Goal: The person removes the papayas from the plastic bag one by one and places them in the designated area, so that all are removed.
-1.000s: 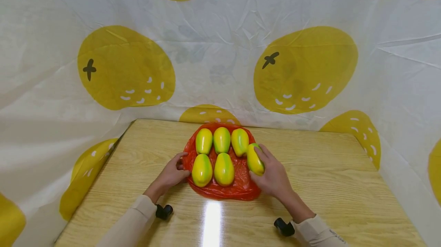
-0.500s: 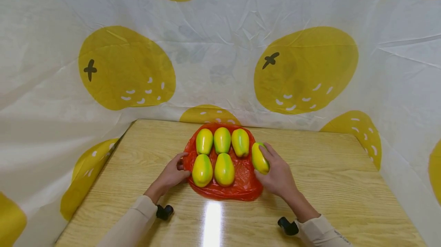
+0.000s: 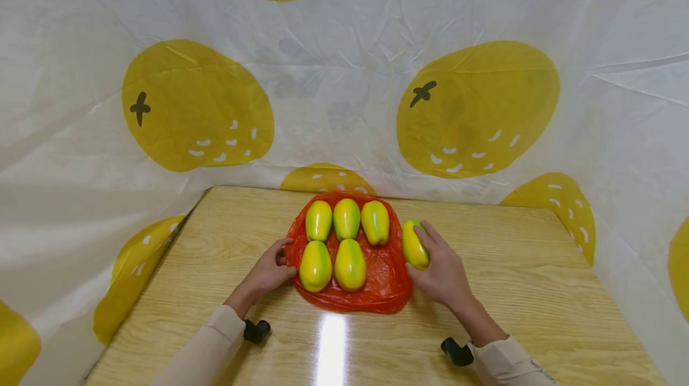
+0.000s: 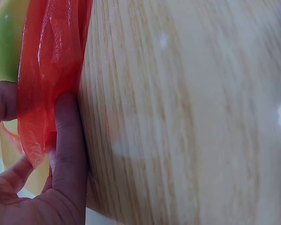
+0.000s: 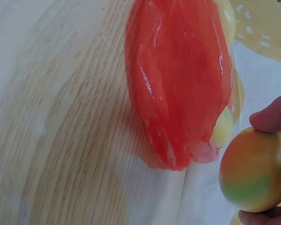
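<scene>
My right hand (image 3: 441,272) grips a yellow-green papaya (image 3: 415,246), just past the right edge of a red plastic bag (image 3: 384,290). In the right wrist view, the thumb and fingers close round the papaya (image 5: 250,173) from two sides. At the bag's left edge, my left hand (image 3: 269,269) pinches the red plastic; the left wrist view shows the fingers (image 4: 69,136) on the bag's folded side (image 4: 49,56). Several more papayas lie in the opened bag: a back row with a middle papaya (image 3: 347,218), and a front pair including a papaya (image 3: 350,264).
The wooden table (image 3: 511,278) bears a bright light reflection near its front. Behind it hangs a pale cloth (image 3: 334,93) printed with large yellow fruits, reaching down to the table's back and sides. Black wrist devices (image 3: 457,352) sit below both hands.
My right hand has moved right with the papaya, carrying it from over the bag's right edge to just outside it. The left hand stays at the bag's left edge.
</scene>
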`<state>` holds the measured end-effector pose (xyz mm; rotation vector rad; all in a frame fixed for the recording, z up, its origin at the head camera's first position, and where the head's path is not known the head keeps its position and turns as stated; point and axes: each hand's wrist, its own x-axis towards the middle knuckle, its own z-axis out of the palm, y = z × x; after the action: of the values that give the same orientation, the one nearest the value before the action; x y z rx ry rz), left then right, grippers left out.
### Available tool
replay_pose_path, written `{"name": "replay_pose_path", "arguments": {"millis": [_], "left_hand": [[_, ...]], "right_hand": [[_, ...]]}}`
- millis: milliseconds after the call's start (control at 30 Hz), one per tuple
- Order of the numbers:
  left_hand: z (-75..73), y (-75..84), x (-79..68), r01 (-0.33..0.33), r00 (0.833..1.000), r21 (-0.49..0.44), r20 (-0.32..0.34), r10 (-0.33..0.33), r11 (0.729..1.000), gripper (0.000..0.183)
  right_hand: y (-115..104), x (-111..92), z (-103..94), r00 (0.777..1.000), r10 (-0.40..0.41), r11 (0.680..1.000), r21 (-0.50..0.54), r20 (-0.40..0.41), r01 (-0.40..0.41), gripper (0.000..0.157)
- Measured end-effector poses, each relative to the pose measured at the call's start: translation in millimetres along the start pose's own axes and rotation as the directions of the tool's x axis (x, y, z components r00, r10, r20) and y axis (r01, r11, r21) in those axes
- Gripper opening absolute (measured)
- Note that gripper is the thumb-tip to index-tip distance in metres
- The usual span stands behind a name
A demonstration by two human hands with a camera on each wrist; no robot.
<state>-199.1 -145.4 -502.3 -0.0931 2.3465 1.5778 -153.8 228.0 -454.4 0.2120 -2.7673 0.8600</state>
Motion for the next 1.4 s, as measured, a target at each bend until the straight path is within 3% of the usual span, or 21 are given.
{"name": "replay_pose_path", "arguments": {"millis": [1400], "left_hand": [[1.1,-3.2,3.4,-0.007,1.0,0.018,-0.027,0.008,1.0,0.074]], "right_hand": [[38.3,11.2,-12.9,1.0,0.021,0.998,-0.063,-0.018,-0.023,0.078]]}}
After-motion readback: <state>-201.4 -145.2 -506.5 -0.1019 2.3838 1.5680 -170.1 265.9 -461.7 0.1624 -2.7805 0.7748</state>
